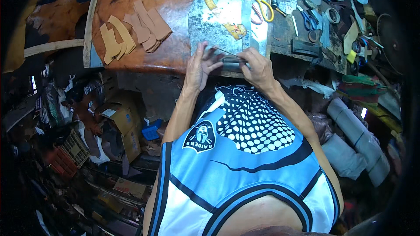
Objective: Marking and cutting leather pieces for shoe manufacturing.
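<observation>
Close to the near edge of the work table, my left hand is raised with its palm turned inward and its fingers apart; they are slightly blurred. Facing it, my right hand pinches a thin, narrow strip that points toward the left fingers. Whether this strip is a blade or a piece of material I cannot tell. Beyond both hands lies a worn metal sheet, with a yellowish patterned scrap on it. Scissors with yellow and pink handles rest at its far right side.
Several tan cut leather pieces and brownish ones lie on the brown leather at left. At right are blue-handled scissors, tape rolls and a dark block. A cardboard box stands below left.
</observation>
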Action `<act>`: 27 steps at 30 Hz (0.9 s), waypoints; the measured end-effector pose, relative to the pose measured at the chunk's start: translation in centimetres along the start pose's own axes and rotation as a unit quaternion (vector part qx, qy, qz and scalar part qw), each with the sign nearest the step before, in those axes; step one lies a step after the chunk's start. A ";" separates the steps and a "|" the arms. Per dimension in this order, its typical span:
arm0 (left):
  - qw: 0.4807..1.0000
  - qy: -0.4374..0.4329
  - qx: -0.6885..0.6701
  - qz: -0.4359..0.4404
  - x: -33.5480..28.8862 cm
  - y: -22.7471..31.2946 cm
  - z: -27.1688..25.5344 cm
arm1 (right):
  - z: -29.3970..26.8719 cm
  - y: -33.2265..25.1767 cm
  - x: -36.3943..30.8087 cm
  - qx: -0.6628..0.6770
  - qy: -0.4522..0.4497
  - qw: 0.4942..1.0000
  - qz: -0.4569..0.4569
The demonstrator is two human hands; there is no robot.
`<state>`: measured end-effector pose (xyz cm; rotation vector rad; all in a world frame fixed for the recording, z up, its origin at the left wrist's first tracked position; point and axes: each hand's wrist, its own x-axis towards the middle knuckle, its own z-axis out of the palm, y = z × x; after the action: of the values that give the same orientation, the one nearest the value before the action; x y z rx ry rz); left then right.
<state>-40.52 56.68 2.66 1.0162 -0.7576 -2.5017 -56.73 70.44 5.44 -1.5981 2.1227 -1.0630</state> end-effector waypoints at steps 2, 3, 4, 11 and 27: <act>1.000 -0.018 -0.019 0.006 0.9 -0.2 0.5 | 0.0 -0.2 0.0 -0.010 -0.014 1.000 0.005; 0.999 -0.034 -0.038 0.012 1.3 -0.1 0.6 | 0.1 -0.3 0.1 -0.018 -0.029 0.999 0.009; 0.999 -0.036 -0.037 0.011 1.5 0.0 0.6 | 0.0 -0.2 0.1 -0.019 -0.027 0.999 0.011; 0.990 -0.120 -0.063 0.039 2.3 1.4 -0.1 | -0.6 1.8 0.7 0.040 -0.036 0.997 0.052; 0.988 -0.059 -0.042 0.137 4.5 4.3 -2.2 | 0.2 5.4 2.3 0.042 0.024 0.975 0.218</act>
<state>-41.62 50.29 1.44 0.6885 -0.7619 -2.3478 -61.29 68.92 2.02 -1.0057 2.2783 -1.0273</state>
